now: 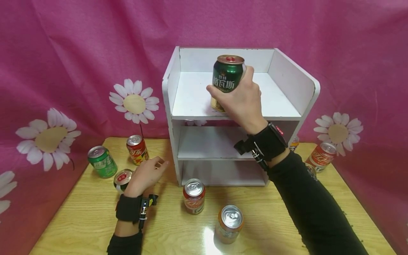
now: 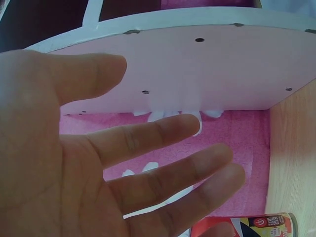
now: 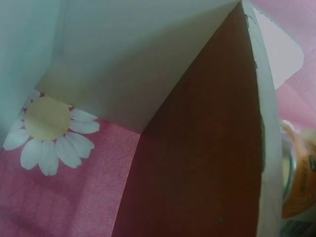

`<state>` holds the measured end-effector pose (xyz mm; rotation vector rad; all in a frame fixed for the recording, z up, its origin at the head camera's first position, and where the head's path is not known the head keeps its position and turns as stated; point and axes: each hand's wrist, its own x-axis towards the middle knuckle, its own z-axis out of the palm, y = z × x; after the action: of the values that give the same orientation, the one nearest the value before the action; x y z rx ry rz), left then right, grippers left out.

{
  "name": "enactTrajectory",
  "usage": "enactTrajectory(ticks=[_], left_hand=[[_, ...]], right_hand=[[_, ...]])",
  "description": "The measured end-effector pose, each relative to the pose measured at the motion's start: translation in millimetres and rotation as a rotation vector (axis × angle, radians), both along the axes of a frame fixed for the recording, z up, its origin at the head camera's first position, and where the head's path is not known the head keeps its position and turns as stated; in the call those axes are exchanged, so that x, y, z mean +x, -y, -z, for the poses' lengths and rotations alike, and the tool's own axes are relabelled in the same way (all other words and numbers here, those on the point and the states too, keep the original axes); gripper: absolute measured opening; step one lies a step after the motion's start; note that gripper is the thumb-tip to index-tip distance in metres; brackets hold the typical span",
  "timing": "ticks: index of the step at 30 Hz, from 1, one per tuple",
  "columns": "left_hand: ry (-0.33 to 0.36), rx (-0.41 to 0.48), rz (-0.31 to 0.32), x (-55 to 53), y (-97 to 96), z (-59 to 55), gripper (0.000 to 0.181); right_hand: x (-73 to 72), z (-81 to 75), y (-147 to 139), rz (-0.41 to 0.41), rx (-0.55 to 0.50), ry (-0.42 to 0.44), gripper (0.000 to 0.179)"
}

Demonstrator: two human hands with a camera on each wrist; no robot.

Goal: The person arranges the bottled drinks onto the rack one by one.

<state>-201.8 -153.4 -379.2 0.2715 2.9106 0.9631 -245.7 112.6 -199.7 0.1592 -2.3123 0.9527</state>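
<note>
The wood-grain table point(image 1: 79, 219) carries a white three-tier shelf unit point(image 1: 194, 92). Left of it stand a green drink can point(image 1: 105, 164), a red-and-yellow can point(image 1: 138, 150) and a gold-lidded can point(image 1: 122, 176); in front, a red can point(image 1: 194, 200) and, nearer, an orange can point(image 1: 228, 226); at right, a red-orange can point(image 1: 321, 157).

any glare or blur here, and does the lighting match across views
Head view: brightest, with a strong white glare patch on the table beside the front can, yet lettering on the green can is readable; left wrist view: dimmer, the shelf unit's edge bowed, probably by the lens; right wrist view: dim and hazy, soft shadow across a white panel, the orange-labelled can at the right edge soft.
</note>
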Motion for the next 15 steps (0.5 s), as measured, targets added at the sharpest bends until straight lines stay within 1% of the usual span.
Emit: enactTrajectory(ticks=[11,15], left_hand=[[0.008,0.001,-0.004,-0.9,0.4,2.2,0.043],[0.002,0.007,0.002,-1.2,0.0,2.2,0.044]], right_hand=[[-3.3,1.8,-0.5,-0.07,-0.021,0.003,0.079],[-3.6,1.0,-2.4,-0.122,-0.047,0.027,0.078]])
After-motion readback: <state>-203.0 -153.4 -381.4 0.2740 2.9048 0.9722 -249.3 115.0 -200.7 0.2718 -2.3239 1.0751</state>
